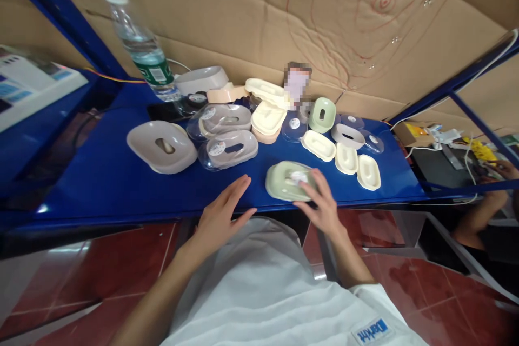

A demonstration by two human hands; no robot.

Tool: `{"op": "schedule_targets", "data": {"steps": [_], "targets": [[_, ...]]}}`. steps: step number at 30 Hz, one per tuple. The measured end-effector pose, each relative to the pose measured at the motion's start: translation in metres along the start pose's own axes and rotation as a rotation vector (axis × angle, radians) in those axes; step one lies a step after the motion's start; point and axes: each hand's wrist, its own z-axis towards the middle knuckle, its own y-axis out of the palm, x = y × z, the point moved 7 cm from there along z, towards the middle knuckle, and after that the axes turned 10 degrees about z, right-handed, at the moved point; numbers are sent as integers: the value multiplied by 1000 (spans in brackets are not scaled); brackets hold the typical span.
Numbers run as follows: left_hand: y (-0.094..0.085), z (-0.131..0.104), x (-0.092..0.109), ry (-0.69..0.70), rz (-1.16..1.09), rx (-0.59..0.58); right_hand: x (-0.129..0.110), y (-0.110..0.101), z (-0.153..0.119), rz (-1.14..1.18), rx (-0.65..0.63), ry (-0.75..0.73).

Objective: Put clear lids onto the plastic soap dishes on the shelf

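Note:
A pale green oval box [275, 181] with a clear lid bearing a white label sits near the table's front edge. My right hand [322, 205] is on its right end, fingers over the lid and thumb at the front side. My left hand [223, 211] hovers to the left of that box, fingers stretched out, holding nothing. Farther left lie a grey oval box [233, 157] under a clear lid, a similar lidded grey box [243, 116] behind it, and a larger grey tray [140, 143] with an oval slot.
Cream inserts [319, 145] lie to the right, near a green box [323, 113] and clear lids [294, 125]. A water bottle [141, 48] stands at the back left. Cardboard [227, 16] walls the back; blue frame posts [60, 16] flank the table. At far right is another person's arm [484, 216].

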Motion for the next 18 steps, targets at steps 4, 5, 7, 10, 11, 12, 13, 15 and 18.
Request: {"op": "schedule_targets", "data": {"steps": [4,5,7,10,11,12,13,15,18], "targets": [[-1,1,3,17,10,11,51,-102,-56,-393,342,270],[0,2,4,19,16,20,66,-130,-73,-490,419,341],[0,3,6,17,33,39,95,-181,-105,-633,566,457],[1,4,8,19,54,70,143,-226,-133,-722,642,625],[1,4,9,23,58,75,160,-233,-136,-724,625,678],[1,4,9,29,62,77,175,-236,-136,-719,597,722],[2,4,9,34,65,77,190,-237,-133,-710,564,756],[2,4,9,41,68,71,212,-235,-123,-689,505,791],[2,4,9,53,60,76,228,-228,-106,-670,479,827]]}}
